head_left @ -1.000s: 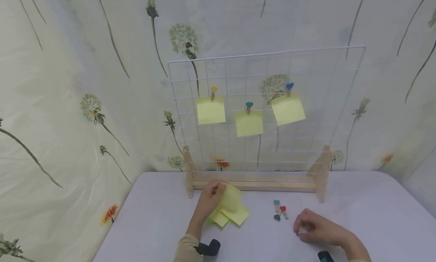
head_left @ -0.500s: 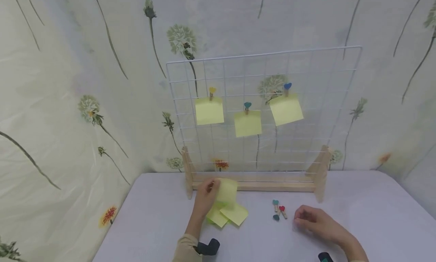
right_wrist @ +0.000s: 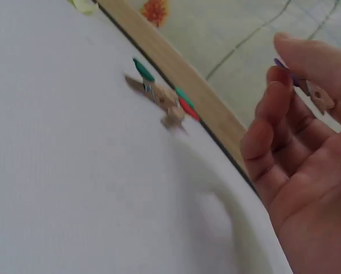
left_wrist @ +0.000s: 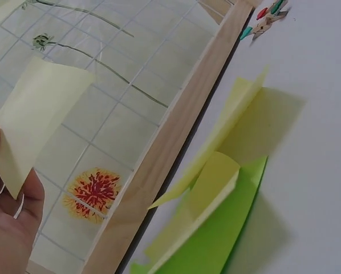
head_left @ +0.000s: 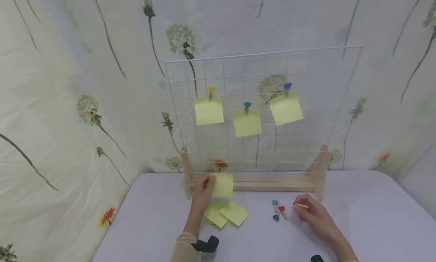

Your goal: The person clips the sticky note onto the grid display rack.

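Note:
My left hand [head_left: 201, 196] pinches a yellow sticky note [head_left: 223, 186] by its left edge, raised in front of the wire grid's wooden base. Seen from the left wrist, the note [left_wrist: 42, 111] sits between thumb and fingers. Below it lie loose yellow and green sticky notes [head_left: 235, 213]. My right hand [head_left: 316, 216] holds a small wooden clothespin [head_left: 301, 205] between thumb and fingertips. The right wrist view shows a purple-blue top on that clothespin [right_wrist: 319, 97]. Just left of the right hand, several heart-topped clothespins [head_left: 282, 211], green and red, lie on the table.
A white wire grid [head_left: 265, 148] stands upright on wooden feet [head_left: 319, 175] at the table's back. Three yellow notes, such as the middle one [head_left: 247, 124], hang on it from heart clothespins. Behind is a flower-printed curtain [head_left: 102, 58]; a white cloth covers the table [head_left: 146, 216].
My left hand has lifted its sticky note up and left off the pile. The right hand has risen from the table, the clothespin now showing in its fingers.

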`<state>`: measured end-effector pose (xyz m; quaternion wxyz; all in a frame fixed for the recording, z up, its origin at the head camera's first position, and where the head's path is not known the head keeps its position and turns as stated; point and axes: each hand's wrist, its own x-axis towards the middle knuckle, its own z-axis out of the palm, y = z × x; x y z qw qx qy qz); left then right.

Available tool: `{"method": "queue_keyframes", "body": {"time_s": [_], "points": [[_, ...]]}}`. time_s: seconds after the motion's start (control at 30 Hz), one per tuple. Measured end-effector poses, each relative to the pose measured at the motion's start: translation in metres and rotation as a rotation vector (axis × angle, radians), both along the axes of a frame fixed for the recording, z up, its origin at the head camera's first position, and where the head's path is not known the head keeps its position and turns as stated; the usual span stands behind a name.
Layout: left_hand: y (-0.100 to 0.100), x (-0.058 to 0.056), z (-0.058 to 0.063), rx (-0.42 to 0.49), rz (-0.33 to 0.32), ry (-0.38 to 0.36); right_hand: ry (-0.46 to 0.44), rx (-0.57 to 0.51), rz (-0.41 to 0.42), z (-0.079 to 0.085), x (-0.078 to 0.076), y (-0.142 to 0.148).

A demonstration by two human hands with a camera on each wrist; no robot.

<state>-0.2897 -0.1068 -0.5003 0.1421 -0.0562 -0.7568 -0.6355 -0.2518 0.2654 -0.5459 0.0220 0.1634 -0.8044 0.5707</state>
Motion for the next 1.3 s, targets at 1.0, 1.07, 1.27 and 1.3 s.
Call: {"method": "queue_keyframes", "body": {"time_s": [1.0,1.07,1.27,1.3], "points": [[-0.002,0.013,0.042,0.031,0.012,-0.031,-0.163,-0.061,0.191,0.017,0.001,-0.063],[-0.003,0.012,0.044,0.029,0.013,-0.032,-0.148,-0.111,0.227,0.016,0.0,-0.065],[-0.005,0.005,0.054,0.022,0.036,-0.012,-0.12,-0.183,0.268,0.017,0.0,-0.07],[-0.005,0.003,0.055,0.017,0.047,-0.01,-0.124,-0.185,0.274,0.019,0.0,-0.071]]}}
